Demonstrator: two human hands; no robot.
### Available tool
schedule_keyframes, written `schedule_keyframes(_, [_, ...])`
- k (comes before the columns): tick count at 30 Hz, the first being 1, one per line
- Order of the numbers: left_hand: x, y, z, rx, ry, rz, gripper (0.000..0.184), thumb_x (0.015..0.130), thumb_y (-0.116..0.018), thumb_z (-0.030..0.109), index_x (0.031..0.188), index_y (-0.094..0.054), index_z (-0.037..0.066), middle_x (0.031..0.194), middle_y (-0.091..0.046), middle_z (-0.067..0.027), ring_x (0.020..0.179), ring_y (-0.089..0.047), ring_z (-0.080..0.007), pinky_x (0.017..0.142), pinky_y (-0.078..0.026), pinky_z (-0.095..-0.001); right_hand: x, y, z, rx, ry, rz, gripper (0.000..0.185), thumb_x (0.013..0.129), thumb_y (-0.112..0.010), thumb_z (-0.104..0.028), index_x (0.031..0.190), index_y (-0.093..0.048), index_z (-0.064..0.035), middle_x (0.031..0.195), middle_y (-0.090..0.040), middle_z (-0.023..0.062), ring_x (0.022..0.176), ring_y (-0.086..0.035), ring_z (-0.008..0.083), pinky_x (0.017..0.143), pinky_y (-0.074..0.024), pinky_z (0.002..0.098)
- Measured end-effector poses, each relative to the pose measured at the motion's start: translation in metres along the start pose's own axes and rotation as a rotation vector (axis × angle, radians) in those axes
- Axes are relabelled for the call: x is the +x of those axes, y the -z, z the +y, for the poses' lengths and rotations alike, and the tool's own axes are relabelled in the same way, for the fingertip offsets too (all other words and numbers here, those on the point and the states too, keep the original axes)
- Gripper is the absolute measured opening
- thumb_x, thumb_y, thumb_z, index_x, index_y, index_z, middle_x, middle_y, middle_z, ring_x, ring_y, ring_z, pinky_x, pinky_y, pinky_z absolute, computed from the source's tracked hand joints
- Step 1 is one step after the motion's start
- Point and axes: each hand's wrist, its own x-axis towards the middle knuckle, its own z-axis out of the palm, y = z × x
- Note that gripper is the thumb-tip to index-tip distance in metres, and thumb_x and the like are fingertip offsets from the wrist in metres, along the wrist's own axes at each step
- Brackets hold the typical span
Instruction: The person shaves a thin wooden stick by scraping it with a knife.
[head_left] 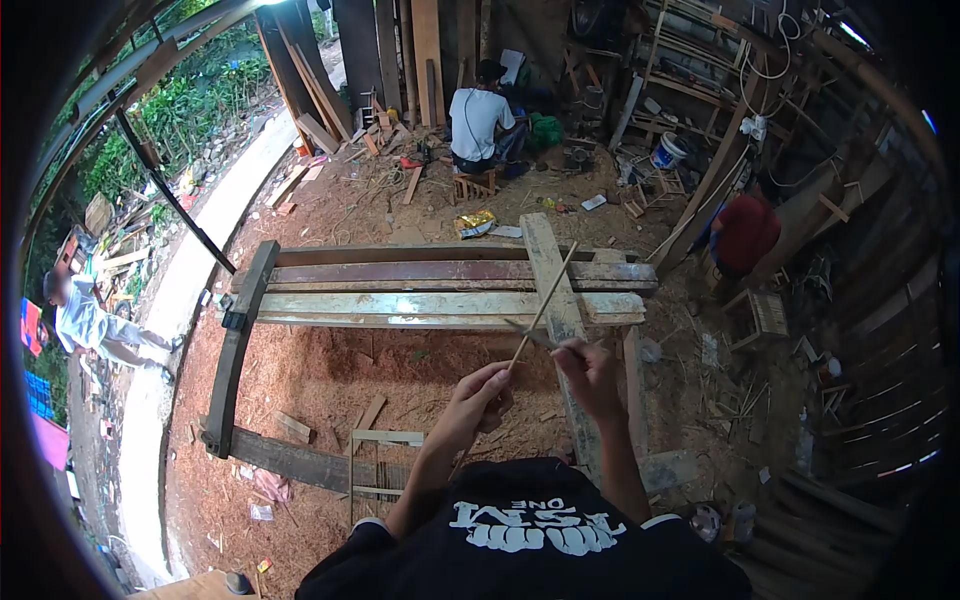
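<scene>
My left hand (477, 405) is closed around a thin wooden stick (557, 280), which slants up and away to the right. A knife (532, 334) is gripped in my right hand (590, 378), its narrow blade pointing left. The blade crosses the stick just above my left fingers; whether its edge touches the wood I cannot tell. My right fingers hide the handle. Beyond both hands stands a wooden bench of long planks (450, 304), with a pale crosswise board (552, 300) lying over its right part. The stick's upper end appears over this board.
A small wooden frame (388, 437) stands left of my arm. Wood shavings (320, 375) cover the ground. One person in a white shirt (478, 125) sits ahead; another in red (745, 238) is at right. A third person (95, 318) is outside, left. A dark upright beam (243, 345) edges the bench.
</scene>
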Motion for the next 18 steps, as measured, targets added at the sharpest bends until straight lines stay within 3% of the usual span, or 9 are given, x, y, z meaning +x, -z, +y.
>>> schedule_keyframes(2, [0.002, -0.001, 0.003, -0.014, 0.007, -0.006, 0.037, 0.105, -0.048, 0.029, 0.133, -0.053, 0.005, 0.071, -0.046, 0.0024, 0.047, -0.029, -0.0019, 0.041, -0.021, -0.0196, -0.003, -0.009, -0.004, 0.044, 0.014, -0.055, 0.037, 0.09, -0.071, -0.038, 0.095, -0.071, -0.0013, 0.065, -0.059, 0.0056, 0.061, -0.057, 0.0105, 0.054, -0.043, 0.0292])
schedule_keyframes(5, [0.007, 0.005, -0.005, -0.05, 0.032, 0.032, 0.033, 0.106, -0.046, 0.027, 0.133, -0.05, 0.006, 0.071, -0.05, -0.0005, 0.046, -0.029, -0.0019, 0.041, -0.021, -0.0193, -0.005, -0.019, -0.017, -0.008, 0.12, -0.078, 0.038, 0.089, -0.072, -0.038, 0.093, -0.07, 0.0003, 0.064, -0.057, 0.0018, 0.059, -0.049, 0.0066, 0.052, -0.0377, 0.0259])
schedule_keyframes(11, [0.005, 0.002, -0.007, -0.103, -0.057, 0.018, 0.031, 0.106, -0.044, 0.025, 0.132, -0.044, 0.008, 0.075, -0.053, -0.0042, 0.047, -0.032, -0.0032, 0.041, -0.023, -0.0189, -0.004, -0.024, -0.025, -0.043, 0.164, -0.113, 0.043, 0.085, -0.077, -0.04, 0.092, -0.07, 0.0018, 0.064, -0.057, 0.0052, 0.056, -0.05, 0.0106, 0.051, -0.0383, 0.029])
schedule_keyframes(18, [0.004, 0.001, -0.01, -0.087, -0.051, 0.055, 0.027, 0.105, -0.046, 0.02, 0.13, -0.047, 0.008, 0.077, -0.05, -0.0009, 0.05, -0.033, -0.002, 0.042, -0.023, -0.0186, -0.004, -0.029, -0.021, -0.038, 0.214, -0.104, 0.047, 0.083, -0.078, -0.044, 0.086, -0.069, 0.0019, 0.063, -0.056, 0.0064, 0.056, -0.051, 0.0129, 0.05, -0.0377, 0.0304])
